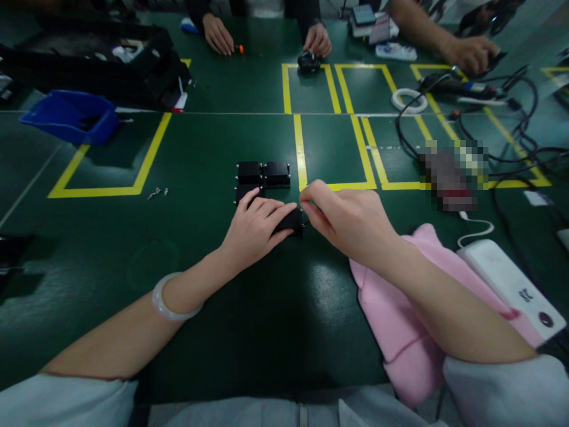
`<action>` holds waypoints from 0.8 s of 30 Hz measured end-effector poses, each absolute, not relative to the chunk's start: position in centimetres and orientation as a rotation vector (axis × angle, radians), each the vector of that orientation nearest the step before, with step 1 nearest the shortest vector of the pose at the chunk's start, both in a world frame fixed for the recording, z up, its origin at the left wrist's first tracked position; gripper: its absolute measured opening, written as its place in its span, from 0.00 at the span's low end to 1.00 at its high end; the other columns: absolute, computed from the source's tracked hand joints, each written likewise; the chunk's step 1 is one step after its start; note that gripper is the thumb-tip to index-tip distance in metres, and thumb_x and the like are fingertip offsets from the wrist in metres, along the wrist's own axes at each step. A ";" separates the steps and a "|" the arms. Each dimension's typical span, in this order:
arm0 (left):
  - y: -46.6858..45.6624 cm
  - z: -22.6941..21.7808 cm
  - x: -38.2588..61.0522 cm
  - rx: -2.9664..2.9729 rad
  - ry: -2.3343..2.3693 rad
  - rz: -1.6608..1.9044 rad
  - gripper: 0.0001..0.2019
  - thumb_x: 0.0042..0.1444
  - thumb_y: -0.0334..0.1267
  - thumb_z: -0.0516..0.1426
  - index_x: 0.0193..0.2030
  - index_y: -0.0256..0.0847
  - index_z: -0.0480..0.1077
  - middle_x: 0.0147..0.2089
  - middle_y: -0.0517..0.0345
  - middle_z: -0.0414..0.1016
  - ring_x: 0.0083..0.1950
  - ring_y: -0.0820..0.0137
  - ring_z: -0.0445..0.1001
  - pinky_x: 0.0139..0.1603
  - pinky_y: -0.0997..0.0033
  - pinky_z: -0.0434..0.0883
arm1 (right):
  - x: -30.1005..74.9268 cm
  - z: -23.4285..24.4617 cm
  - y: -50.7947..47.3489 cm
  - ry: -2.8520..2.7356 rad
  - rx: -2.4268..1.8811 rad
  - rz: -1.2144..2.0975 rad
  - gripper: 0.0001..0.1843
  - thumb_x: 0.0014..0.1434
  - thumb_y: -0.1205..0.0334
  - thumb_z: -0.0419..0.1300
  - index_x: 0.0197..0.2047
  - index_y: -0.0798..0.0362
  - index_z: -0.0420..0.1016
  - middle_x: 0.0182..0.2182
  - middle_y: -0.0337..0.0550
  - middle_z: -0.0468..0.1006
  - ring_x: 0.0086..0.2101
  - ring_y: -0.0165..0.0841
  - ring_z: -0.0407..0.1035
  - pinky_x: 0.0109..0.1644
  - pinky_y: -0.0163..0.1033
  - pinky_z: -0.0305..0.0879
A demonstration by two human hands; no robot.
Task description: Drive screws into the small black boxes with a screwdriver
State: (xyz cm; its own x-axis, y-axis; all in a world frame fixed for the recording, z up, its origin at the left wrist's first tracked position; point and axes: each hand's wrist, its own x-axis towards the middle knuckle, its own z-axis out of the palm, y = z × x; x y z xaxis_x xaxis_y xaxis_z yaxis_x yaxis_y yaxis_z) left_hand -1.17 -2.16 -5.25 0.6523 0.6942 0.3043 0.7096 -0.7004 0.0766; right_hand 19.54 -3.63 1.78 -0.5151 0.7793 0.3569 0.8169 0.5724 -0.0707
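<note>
Wrapped round a small black box [292,222] on the green table, my left hand [255,228] steadies it from its left side. At that box's right edge my right hand [349,216] is closed in a pinch; what its fingertips hold, if anything, is too small to make out. Just beyond my left fingers lies another black box [244,192], partly covered by the hand. Behind it two more black boxes, a left one [249,171] and a right one [277,171], sit side by side with small shiny screws at their corners. Loose screws [156,193] lie to the left.
By my right forearm lie a pink cloth item [377,290] and a white power bank [511,284]. Cables [528,118] tangle at the right. A blue bin [73,115] and a black crate [151,71] stand at the left. Across the table, co-workers' hands [316,40] handle items.
</note>
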 end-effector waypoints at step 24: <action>-2.2 -5.1 -1.2 -2.827 -1.208 -0.491 0.20 0.63 0.42 0.55 0.60 0.39 0.68 0.52 0.48 0.75 0.53 0.57 0.71 0.67 0.43 0.57 | 19.5 2.3 -3.5 -2.438 -1.396 -0.095 0.18 0.67 0.61 0.43 0.48 0.54 0.71 0.24 0.36 0.74 0.23 0.26 0.64 0.27 0.32 0.44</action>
State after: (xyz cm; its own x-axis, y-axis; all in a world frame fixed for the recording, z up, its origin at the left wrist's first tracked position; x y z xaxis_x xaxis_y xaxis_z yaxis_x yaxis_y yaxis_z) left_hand -1.17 -2.21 -5.14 0.6494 0.7000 0.2971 0.7088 -0.6987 0.0967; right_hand 19.55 -3.47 2.31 -0.4661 0.8272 0.3139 0.8490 0.5180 -0.1042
